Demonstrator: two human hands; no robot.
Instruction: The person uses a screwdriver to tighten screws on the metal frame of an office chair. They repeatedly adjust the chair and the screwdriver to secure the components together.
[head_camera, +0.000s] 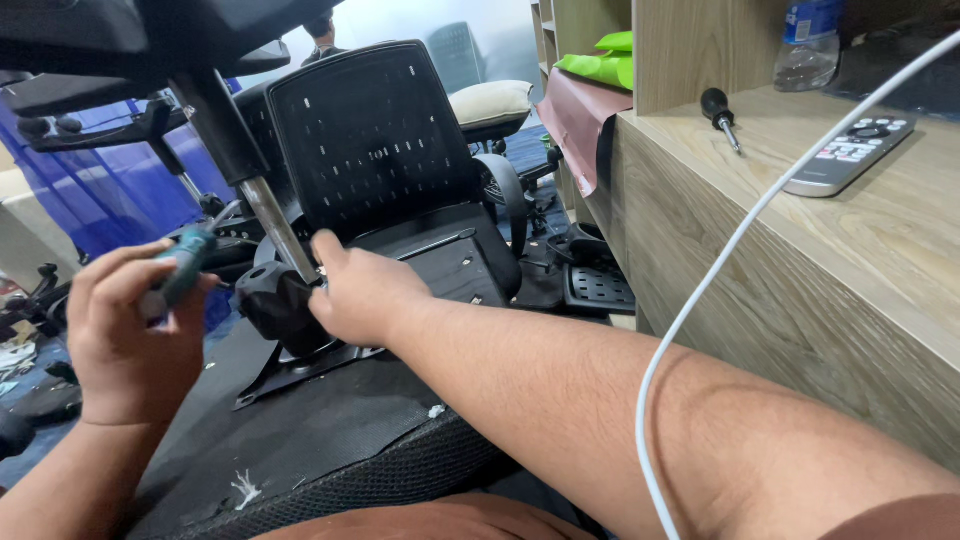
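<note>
Screwdriver (180, 272) is gripped in the left hand (125, 335), left of the chair mechanism (285, 305), itself clasped by the right hand (365, 295).

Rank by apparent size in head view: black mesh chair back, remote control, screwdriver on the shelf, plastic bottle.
1. black mesh chair back, clearly largest.
2. remote control.
3. plastic bottle, cut off by the frame edge, so unsure against the remote.
4. screwdriver, smallest.
</note>
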